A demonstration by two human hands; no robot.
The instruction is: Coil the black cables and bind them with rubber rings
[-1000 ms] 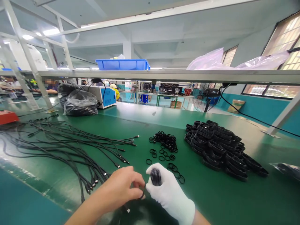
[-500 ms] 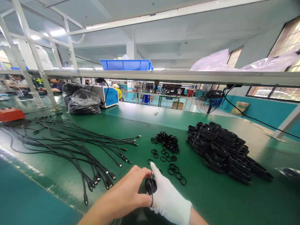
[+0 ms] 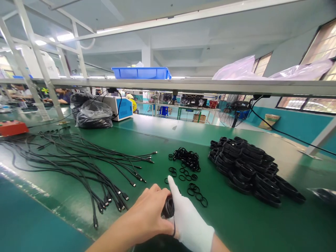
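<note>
A coiled black cable (image 3: 169, 207) sits between my two hands near the table's front edge. My bare left hand (image 3: 152, 213) curls against its left side, thumb and fingers closed on a thin black ring (image 3: 174, 226). Part of that ring shows by my left thumb; the rest is hidden. From the right, my right hand (image 3: 190, 220) in a white glove grips the coil, its index finger pointing up and away. Just beyond the hands lie loose black rings (image 3: 193, 189) and a heap of more rings (image 3: 186, 158).
Straight black cables (image 3: 86, 164) spread across the green table (image 3: 147, 136) at left. Coiled cables (image 3: 244, 168) are piled at right. Behind stand a bagged bundle (image 3: 93, 112) and a blue-and-white machine (image 3: 122, 106). A shelf (image 3: 194, 84) crosses above, holding a blue tray (image 3: 141, 72).
My left hand has closed in around the coil, covering more of it. The thin ring has shifted slightly down and right, with less of it visible.
</note>
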